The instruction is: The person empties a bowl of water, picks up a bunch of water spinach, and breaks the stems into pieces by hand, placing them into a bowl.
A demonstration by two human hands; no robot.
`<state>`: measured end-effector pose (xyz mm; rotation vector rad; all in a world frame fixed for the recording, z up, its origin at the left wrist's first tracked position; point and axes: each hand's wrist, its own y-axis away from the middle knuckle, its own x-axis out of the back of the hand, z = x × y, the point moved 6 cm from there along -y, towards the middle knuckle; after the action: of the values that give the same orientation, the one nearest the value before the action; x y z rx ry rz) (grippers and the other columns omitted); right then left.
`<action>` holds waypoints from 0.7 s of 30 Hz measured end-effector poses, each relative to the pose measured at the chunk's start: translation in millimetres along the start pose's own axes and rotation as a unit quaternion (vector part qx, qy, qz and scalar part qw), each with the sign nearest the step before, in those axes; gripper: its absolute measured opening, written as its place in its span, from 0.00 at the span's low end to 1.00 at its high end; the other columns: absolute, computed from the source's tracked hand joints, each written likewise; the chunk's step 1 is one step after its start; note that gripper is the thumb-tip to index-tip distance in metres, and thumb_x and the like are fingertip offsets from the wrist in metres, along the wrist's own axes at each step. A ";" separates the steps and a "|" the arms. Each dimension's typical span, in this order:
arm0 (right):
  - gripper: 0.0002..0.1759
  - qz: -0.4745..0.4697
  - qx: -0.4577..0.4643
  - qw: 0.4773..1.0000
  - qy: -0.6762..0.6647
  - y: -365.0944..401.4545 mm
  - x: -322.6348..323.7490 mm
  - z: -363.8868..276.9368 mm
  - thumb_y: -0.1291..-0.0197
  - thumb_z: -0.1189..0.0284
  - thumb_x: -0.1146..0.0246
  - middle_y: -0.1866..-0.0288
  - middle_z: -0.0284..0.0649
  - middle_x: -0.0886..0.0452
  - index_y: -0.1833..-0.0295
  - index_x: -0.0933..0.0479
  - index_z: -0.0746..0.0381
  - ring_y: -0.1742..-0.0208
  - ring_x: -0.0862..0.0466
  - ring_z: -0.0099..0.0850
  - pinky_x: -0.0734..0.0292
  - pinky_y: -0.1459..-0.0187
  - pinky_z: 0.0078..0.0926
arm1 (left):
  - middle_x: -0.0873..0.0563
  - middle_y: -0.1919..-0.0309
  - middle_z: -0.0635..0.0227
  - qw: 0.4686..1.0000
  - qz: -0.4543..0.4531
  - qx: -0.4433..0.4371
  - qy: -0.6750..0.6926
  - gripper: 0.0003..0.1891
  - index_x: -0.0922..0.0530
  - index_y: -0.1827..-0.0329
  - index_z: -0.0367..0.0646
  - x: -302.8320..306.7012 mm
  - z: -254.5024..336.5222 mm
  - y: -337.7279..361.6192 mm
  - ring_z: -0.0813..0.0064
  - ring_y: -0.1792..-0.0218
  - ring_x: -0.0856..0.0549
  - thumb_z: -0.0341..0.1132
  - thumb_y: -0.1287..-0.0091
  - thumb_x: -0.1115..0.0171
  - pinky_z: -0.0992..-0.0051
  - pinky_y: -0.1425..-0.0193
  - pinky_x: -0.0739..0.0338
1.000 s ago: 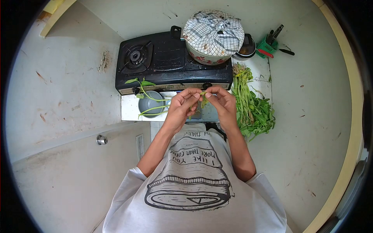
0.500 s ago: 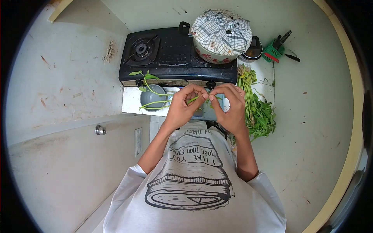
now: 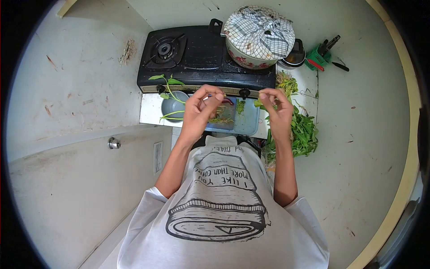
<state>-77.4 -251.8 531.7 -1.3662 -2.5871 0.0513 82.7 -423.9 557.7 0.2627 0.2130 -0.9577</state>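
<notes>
My left hand (image 3: 200,110) hovers over a blue tray (image 3: 248,123) that holds plucked green bits; its fingers are curled and pinch a thin stem piece. My right hand (image 3: 275,110) is off to the right of the tray and pinches a small green leafy piece (image 3: 259,103). The two hands are apart. A pile of leafy green stalks (image 3: 298,127) lies just right of my right hand. A grey bowl (image 3: 172,105) with long stalks (image 3: 172,116) lying across it sits left of my left hand.
A black gas stove (image 3: 197,58) stands behind the tray, with a cloth-covered floral pot (image 3: 260,38) on its right burner. A dark pot (image 3: 296,56) and a green holder with tools (image 3: 319,56) are at the far right. A door with a knob (image 3: 113,143) is on the left.
My hands were together on one stem; now they have pulled apart, the right moving right with a leafy piece, the left staying over the tray.
</notes>
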 end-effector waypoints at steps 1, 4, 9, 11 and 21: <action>0.07 -0.023 -0.044 0.998 -0.027 -0.5 -5.4 22.7 0.35 0.74 0.28 0.63 0.32 0.17 0.54 0.15 0.64 0.61 0.22 0.18 0.26 0.54 0.21 | 0.27 0.70 0.81 1.000 0.021 0.004 0.020 0.05 0.20 0.52 0.42 4.1 -1.9 -1.5 0.90 0.74 0.37 0.33 0.22 0.38 0.83 0.71 0.46; 0.06 -0.074 -0.123 0.988 -0.064 6.1 -25.9 94.0 0.36 0.76 0.29 0.67 0.32 0.15 0.55 0.14 0.64 0.66 0.21 0.19 0.24 0.58 0.23 | 0.26 0.68 0.78 0.994 0.047 0.013 0.100 0.06 0.21 0.50 0.41 10.6 3.0 -3.1 0.90 0.75 0.36 0.34 0.21 0.40 0.84 0.72 0.43; 0.07 -0.091 -0.109 0.988 0.067 22.9 -51.3 213.4 0.36 0.76 0.31 0.64 0.36 0.11 0.53 0.14 0.64 0.66 0.17 0.21 0.21 0.58 0.25 | 0.26 0.64 0.76 0.972 0.054 0.001 0.227 0.07 0.23 0.47 0.42 24.3 3.1 -5.8 0.89 0.74 0.35 0.34 0.20 0.43 0.84 0.72 0.40; 0.12 -0.091 -0.098 0.985 0.109 24.5 -59.4 226.6 0.40 0.79 0.32 0.63 0.38 0.11 0.50 0.14 0.62 0.63 0.14 0.27 0.19 0.56 0.27 | 0.26 0.64 0.76 0.962 0.057 -0.005 0.266 0.08 0.24 0.46 0.42 30.4 4.6 -5.8 0.89 0.74 0.34 0.35 0.19 0.44 0.84 0.72 0.38; 0.28 -0.203 0.016 0.937 0.283 36.2 -95.8 203.3 0.45 0.73 0.30 0.35 0.51 0.27 0.35 0.20 0.56 0.34 0.22 0.50 0.25 0.33 0.43 | 0.22 0.66 0.75 0.885 0.092 -0.003 0.456 0.10 0.22 0.45 0.41 70.6 -5.4 -6.4 0.86 0.75 0.34 0.37 0.20 0.41 0.82 0.73 0.36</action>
<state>-37.4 -295.7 311.9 -0.6699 -2.2870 -0.3175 116.6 -480.5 531.1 0.7090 1.0374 -0.5819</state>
